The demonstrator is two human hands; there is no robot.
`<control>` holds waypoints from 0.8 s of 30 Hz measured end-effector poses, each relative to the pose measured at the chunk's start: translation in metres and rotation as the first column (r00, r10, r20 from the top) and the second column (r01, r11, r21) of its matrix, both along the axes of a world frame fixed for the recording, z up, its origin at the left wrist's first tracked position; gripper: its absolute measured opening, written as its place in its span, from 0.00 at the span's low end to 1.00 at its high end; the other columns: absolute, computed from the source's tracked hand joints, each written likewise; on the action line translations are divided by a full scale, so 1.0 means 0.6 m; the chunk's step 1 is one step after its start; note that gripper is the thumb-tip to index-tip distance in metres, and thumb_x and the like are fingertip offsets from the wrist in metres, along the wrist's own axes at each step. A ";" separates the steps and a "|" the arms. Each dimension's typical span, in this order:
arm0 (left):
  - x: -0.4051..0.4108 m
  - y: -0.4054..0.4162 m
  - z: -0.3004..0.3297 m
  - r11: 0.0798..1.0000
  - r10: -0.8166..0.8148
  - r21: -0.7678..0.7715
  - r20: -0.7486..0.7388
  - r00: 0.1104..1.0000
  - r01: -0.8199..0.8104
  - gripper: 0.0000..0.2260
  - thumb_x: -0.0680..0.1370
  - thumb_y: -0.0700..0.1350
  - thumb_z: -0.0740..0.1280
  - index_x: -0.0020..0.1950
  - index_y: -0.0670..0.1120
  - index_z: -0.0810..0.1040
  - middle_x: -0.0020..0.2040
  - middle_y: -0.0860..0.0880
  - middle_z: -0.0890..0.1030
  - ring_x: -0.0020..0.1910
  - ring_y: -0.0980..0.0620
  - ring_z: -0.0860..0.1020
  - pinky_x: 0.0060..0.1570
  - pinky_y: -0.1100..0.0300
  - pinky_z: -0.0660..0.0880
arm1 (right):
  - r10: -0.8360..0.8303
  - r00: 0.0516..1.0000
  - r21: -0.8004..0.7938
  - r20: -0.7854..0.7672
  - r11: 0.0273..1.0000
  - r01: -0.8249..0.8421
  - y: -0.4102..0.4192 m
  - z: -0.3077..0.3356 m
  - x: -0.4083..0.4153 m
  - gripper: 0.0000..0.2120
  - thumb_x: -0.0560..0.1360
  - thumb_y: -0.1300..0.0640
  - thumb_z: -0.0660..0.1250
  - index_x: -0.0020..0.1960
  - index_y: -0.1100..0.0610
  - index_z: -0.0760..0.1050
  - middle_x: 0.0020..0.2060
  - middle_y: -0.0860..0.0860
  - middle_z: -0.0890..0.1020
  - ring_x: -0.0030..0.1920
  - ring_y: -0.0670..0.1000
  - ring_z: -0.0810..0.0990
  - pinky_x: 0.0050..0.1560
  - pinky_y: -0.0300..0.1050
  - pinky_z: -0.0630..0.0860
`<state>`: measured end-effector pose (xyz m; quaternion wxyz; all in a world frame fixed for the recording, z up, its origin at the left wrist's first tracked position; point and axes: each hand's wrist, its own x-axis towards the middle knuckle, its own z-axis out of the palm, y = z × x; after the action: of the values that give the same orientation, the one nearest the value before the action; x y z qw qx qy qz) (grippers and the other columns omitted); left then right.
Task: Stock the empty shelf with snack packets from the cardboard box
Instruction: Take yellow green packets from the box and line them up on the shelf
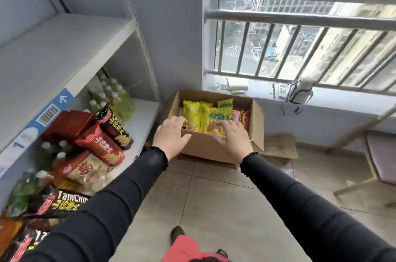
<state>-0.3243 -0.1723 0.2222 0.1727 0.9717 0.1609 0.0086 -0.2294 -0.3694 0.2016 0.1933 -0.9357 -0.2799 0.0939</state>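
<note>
- While the shelf beside the box sits bare, stocking looks unstarted.
- Left hand and right hand, fingers spread and holding nothing, reach over packets in the box.

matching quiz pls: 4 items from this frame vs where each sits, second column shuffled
1. yellow packets
2. green bottles
3. cardboard box
4. rolled paper

A. window sill
B. floor under the window
C. lower shelf, at the back
D. inside the box, near both hands

Pairs: 1-D, 2-C, 3-B, 4-A. The left hand and right hand reach over the box's near wall, fingers straight.
</note>
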 end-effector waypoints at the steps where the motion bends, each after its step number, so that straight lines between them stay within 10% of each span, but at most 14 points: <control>1: 0.018 -0.005 -0.009 1.000 -0.004 -0.018 -0.015 1.000 0.004 0.17 0.78 0.53 0.68 0.66 0.49 0.75 0.62 0.47 0.77 0.63 0.44 0.75 0.62 0.49 0.72 | -0.021 1.000 -0.013 -0.022 1.000 0.021 -0.008 -0.013 0.016 0.21 0.80 0.47 0.66 0.71 0.53 0.71 0.66 0.53 0.77 0.67 0.58 0.70 0.66 0.53 0.69; 12: 0.246 0.035 -0.168 0.991 -0.040 -0.137 -0.181 0.983 0.015 0.19 0.79 0.51 0.69 0.68 0.48 0.73 0.64 0.46 0.76 0.63 0.45 0.75 0.62 0.48 0.74 | -0.237 0.928 -0.066 -0.287 0.972 0.227 0.024 -0.165 0.220 0.25 0.78 0.49 0.70 0.71 0.55 0.71 0.65 0.54 0.79 0.64 0.58 0.77 0.65 0.56 0.76; 24: 0.406 0.116 -0.338 0.963 -0.075 -0.268 -0.380 0.922 -0.032 0.18 0.79 0.49 0.69 0.67 0.46 0.74 0.63 0.45 0.77 0.62 0.44 0.76 0.61 0.47 0.76 | -0.498 0.538 -0.284 -0.680 0.856 0.432 0.125 -0.371 0.361 0.25 0.80 0.54 0.68 0.73 0.61 0.66 0.67 0.60 0.76 0.66 0.61 0.77 0.64 0.51 0.74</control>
<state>-0.0808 -0.1027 0.0195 0.2681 0.9234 0.1806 -0.2069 -0.0129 -0.2942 -0.0211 0.2681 -0.8642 0.0845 0.4173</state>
